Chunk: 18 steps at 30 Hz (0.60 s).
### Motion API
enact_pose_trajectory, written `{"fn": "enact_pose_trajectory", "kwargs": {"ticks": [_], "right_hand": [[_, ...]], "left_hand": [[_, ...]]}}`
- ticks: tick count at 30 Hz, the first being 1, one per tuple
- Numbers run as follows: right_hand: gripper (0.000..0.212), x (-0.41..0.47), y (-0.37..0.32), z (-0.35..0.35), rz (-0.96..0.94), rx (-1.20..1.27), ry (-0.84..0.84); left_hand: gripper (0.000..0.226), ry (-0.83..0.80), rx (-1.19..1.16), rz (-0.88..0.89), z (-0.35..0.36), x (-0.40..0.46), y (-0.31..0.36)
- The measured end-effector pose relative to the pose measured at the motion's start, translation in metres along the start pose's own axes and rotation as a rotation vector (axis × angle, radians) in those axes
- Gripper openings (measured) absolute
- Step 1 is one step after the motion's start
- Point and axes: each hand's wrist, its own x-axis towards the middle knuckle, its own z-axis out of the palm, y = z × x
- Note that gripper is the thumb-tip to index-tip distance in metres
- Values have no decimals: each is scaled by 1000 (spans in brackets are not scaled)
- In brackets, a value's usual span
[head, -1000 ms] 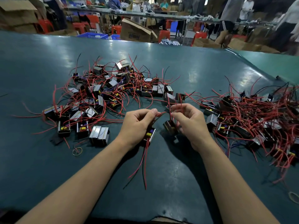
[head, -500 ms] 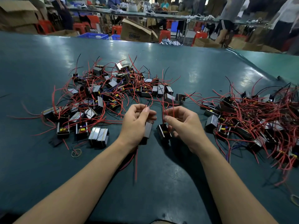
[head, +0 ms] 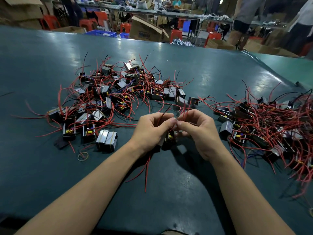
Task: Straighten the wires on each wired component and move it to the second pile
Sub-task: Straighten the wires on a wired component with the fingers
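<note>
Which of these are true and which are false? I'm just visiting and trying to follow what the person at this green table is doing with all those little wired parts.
1. Both hands hold wired parts in front of the person. True: the left hand and right hand meet over a small black wired component, fingers curled round red wires.
2. There is only one pile on the table. False: one pile lies to the left, a second pile to the right.
3. Most wires are red. True.
4. A rubber band lies on the green table near the left pile. True.
5. The right hand rests flat on the table. False: it is raised and pinching wires.
</note>
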Motion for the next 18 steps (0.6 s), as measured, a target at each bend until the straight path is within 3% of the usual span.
{"fn": "enact_pose_trajectory", "kwargs": {"ticks": [6, 10, 15, 18], "right_hand": [[21, -1, -8, -7, 19, 115, -119], [16, -4, -16, -13, 19, 129, -193], [40, -7, -18, -15, 120, -162, -234], [38, -8, -18, -10, 137, -252, -208]], "left_hand": [[14, -38, -39, -55, -2, -1, 2], [15, 72, -20, -4, -1, 1, 2], [12, 118, -96, -3, -2, 0, 4], [13, 81, -123, 28, 0, -2, 4]]}}
